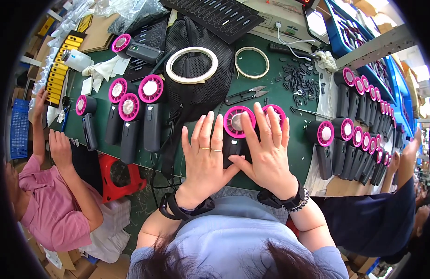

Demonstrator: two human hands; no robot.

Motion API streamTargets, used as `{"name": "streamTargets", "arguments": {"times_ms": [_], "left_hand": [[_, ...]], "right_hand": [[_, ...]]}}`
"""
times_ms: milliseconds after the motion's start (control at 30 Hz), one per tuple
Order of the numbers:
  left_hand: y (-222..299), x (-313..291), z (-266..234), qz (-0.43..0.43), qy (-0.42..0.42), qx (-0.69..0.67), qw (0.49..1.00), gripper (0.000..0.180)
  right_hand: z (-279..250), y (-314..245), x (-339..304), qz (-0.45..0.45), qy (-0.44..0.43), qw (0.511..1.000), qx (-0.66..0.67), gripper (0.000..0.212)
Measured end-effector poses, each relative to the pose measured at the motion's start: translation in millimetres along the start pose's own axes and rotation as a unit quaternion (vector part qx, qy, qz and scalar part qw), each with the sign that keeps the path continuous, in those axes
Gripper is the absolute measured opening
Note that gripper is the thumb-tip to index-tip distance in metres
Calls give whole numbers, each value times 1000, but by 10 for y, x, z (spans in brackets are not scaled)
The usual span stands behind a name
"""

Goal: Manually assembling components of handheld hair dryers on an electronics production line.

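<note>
1. Step in hand, as I judge it: handling two small handheld fans at the near edge of the green counter (289, 153), either squaring them up or about to lift them.
2. Left hand (205, 156) lies flat, palm down, fingers spread and pointing away. Its grip is wide and holds nothing; the thumb side touches the dark handle of the left fan (237, 123).
3. Right hand (268, 149) is also flat and spread, its grip wide. It covers most of the right fan (275, 111); only the pink rim shows above the fingers. The thumb reaches across toward the left fan's handle. No closed hold visible on either hand.
4. Both fans lie on the counter, heads away from the person, touching or nearly so. I cannot tell which.
5. Around them: three finished-looking fans (133, 109) lie in a group to the left, a long row of fans (363, 121) runs along the right, black snips (245, 96) sit just beyond the hands, and a scatter of small black parts (301, 79) lies further back, with a ring of pale tape (191, 65) on a black mesh bag.
6. Next move, as a judgement: the fingers must curl around one handle for a real hold, keeping clear of the neighbouring fan.
7. Another person's hand (59, 146) works at the far left edge, well apart.
</note>
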State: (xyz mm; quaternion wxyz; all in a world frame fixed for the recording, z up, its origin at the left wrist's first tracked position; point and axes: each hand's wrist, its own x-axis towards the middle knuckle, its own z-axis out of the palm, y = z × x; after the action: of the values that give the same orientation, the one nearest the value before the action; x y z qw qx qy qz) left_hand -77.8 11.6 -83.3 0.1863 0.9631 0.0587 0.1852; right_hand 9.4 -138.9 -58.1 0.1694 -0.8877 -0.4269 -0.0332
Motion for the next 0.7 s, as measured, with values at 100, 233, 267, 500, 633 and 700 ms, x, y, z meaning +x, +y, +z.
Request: {"name": "streamTargets", "arguments": {"times_ms": [100,233,267,500,633,700], "left_hand": [[13,-14,22,-2,14,-5,1000,96],[-11,-27,63,-9,33,-17,999,97],[-8,-27,71,-12,39,-24,999,97],[68,-43,8,-22,45,-32,998,102],[157,-87,-131,-70,-32,-78,994,108],[199,-141,-159,-91,-71,-102,988,111]], "right_hand": [[-10,-16,-21,10,5,1000,2,89],[8,-54,16,-11,13,1000,1,93],[23,-64,28,-20,6,1000,-4,93],[-72,45,-242,8,35,999,-12,90],[-121,201,-508,53,93,992,60,87],[-62,266,-657,108,124,972,169,90]]}}
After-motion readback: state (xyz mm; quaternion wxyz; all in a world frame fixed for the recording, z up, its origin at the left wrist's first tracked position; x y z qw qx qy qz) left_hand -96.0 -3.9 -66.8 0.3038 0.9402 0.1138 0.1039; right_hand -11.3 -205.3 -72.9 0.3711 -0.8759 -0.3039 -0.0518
